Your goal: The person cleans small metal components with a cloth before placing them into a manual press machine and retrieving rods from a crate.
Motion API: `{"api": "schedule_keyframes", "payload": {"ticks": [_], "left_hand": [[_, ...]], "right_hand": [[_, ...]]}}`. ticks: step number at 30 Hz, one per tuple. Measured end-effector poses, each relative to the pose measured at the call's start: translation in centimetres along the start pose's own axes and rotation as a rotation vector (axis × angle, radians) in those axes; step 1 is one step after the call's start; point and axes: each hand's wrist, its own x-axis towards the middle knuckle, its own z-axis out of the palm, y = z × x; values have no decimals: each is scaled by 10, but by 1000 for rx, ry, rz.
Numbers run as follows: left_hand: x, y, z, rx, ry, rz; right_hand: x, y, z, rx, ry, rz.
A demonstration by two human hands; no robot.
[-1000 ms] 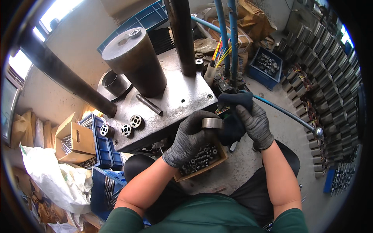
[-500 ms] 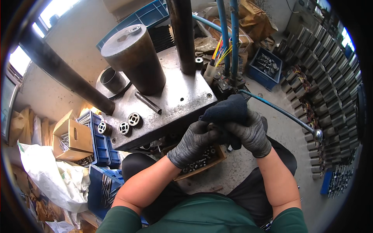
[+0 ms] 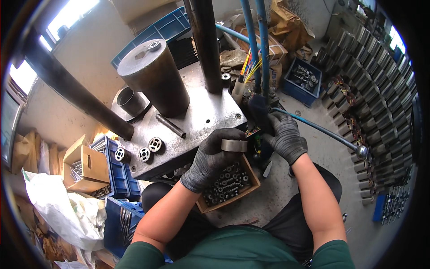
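My left hand (image 3: 207,158), in a grey work glove, is closed around a short, smooth metal ring (image 3: 234,145) near the front of the press table. To its right, my gloved right hand (image 3: 286,140) grips a dark cloth (image 3: 258,112), which hangs down from the fingers. The hands are apart, and the cloth is clear of the ring. Below the left hand stands a wooden box (image 3: 233,197) holding many small metal parts. The fingertips of the right hand are partly hidden by the cloth.
The steel press table (image 3: 201,105) carries a large metal cylinder (image 3: 163,85), a short rod (image 3: 170,125) and several slotted round parts (image 3: 155,144). A blue lever with a ball end (image 3: 361,152) reaches out at right. Stacked metal cylinders (image 3: 371,89) line the right side.
My hands have drawn apart. The cloth, earlier bunched over both hands, now hangs from the right one, and the metal ring shows in the left. The view has shifted slightly.
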Motion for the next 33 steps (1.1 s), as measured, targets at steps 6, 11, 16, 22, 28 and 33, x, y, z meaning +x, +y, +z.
{"api": "schedule_keyframes", "payload": {"ticks": [6, 11, 16, 22, 28, 33], "left_hand": [[-2, 1, -16, 177, -16, -12], [4, -13, -19, 115, -80, -29], [3, -7, -10, 91, -100, -136], [1, -21, -7, 108, -127, -223], [6, -8, -7, 111, 36, -195], [40, -24, -57, 872, 324, 51]], "right_hand": [[-1, -58, -30, 634, -169, 66], [-8, -82, -44, 732, -237, -38], [-9, -83, -55, 660, -315, -61], [-15, -75, -47, 355, -131, -212], [-19, -48, -52, 128, -130, -51], [-24, -35, -56, -348, -733, 29]]}}
